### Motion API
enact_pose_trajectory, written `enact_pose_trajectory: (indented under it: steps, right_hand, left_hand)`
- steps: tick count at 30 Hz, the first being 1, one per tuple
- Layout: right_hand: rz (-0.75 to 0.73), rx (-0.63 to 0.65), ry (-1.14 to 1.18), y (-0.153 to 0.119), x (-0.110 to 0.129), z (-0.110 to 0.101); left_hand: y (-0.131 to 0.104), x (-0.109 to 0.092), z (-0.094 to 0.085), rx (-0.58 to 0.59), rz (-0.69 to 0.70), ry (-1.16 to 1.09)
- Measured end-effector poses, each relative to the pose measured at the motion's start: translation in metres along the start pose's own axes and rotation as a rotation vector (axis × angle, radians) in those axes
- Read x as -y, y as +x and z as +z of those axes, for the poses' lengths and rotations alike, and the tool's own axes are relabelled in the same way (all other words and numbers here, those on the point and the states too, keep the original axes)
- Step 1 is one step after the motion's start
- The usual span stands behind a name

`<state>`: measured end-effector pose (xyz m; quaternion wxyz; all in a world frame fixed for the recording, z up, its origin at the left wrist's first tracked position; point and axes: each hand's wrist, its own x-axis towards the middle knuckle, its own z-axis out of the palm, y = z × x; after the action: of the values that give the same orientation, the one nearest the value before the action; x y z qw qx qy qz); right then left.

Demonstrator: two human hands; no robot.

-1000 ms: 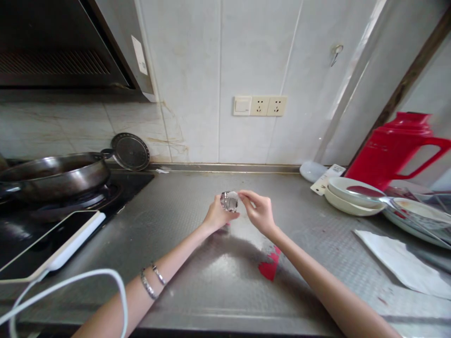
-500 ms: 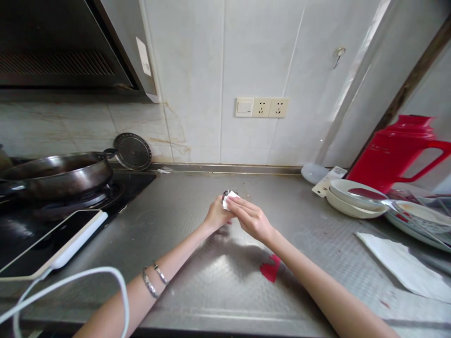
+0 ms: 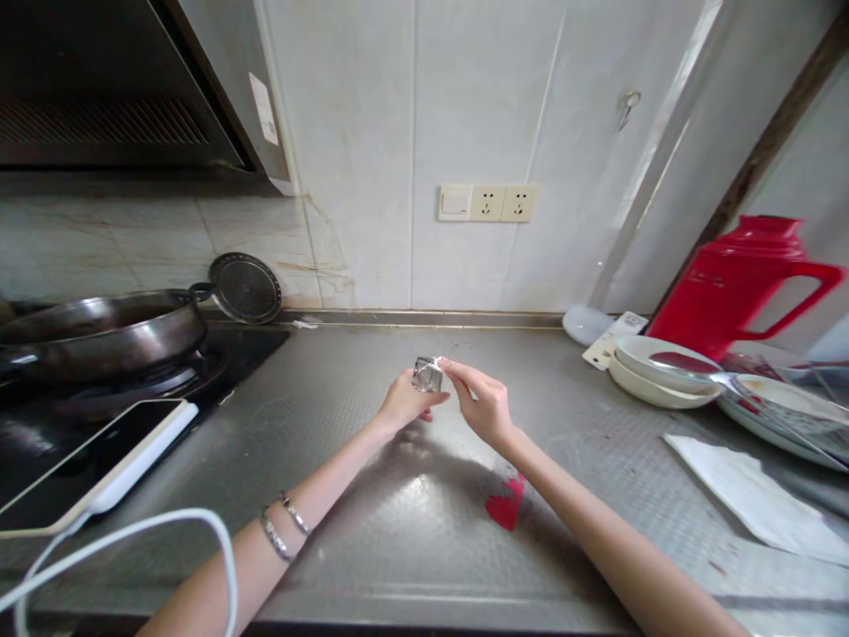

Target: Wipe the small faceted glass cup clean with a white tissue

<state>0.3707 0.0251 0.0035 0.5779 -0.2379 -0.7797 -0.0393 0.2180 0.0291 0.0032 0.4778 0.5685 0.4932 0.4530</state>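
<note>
My left hand (image 3: 402, 402) grips a small, shiny, silvery-grey squarish object (image 3: 428, 375) with dark edges, held above the steel counter. What kind of object it is cannot be made out. At its upper right corner, the thumb and fingers of my right hand (image 3: 483, 402) are closed in a pinch. A scrap of white, perhaps tissue (image 3: 439, 361), shows at those fingertips, mostly hidden by them. Below my right wrist, a torn red piece (image 3: 505, 504) lies on the counter.
To the left, a phone (image 3: 96, 464) with a white cable (image 3: 165, 515) lies beside the hob, where a pan (image 3: 112, 336) sits. At right are stacked bowls (image 3: 653, 380), a red thermos (image 3: 722, 287) and a white paper sheet (image 3: 749, 495). Sockets (image 3: 487, 203) are on the wall.
The white scrap that covered the object's front is now mostly out of sight, and the silvery face shows. My right hand has shifted slightly right, to the object's corner. The view has turned slightly.
</note>
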Motion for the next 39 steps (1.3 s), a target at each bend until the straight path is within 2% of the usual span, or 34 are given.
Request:
enact_pose_trajectory:
  steps: [5,10,13,18,21,26,32,35,37,39]
  right_hand:
    - [-0.179,0.171,-0.031,-0.003,-0.005,-0.003]
    - [-0.182,0.226,0.042,-0.007,0.006,0.002]
    - [-0.023,0.141,0.072,-0.004,0.01,0.002]
    - [0.445,-0.127,0.09,0.008,0.002,-0.003]
    - [0.571,-0.166,0.159,0.009,-0.006,-0.001]
    - [0.596,-0.002,0.421,0.01,-0.006,0.003]
    - [0.581,0.344,0.7,0.017,-0.006,-0.011]
    - [0.547,0.481,0.677,0.015,-0.01,-0.014]
    - [0.491,0.486,0.596,0.01,-0.011,-0.01]
    - [0.432,0.436,0.509,0.005,-0.011,-0.003]
  left_hand:
    - [-0.006,-0.004,0.002,0.083,0.003,-0.079]
    - [-0.006,-0.005,-0.004,0.072,-0.035,-0.162]
    - [-0.004,-0.003,-0.005,0.075,-0.048,-0.161]
    - [-0.003,-0.001,-0.003,0.024,-0.071,-0.16]
    - [-0.004,-0.001,-0.001,0.045,-0.063,-0.182]
    - [-0.009,-0.005,-0.001,0.205,-0.033,-0.205]
    - [-0.008,-0.007,-0.006,0.218,-0.053,-0.214]
    - [-0.006,-0.007,-0.009,0.213,-0.09,-0.226]
    - [-0.005,-0.006,-0.009,0.213,-0.102,-0.228]
    - [-0.005,-0.007,-0.008,0.199,-0.112,-0.22]
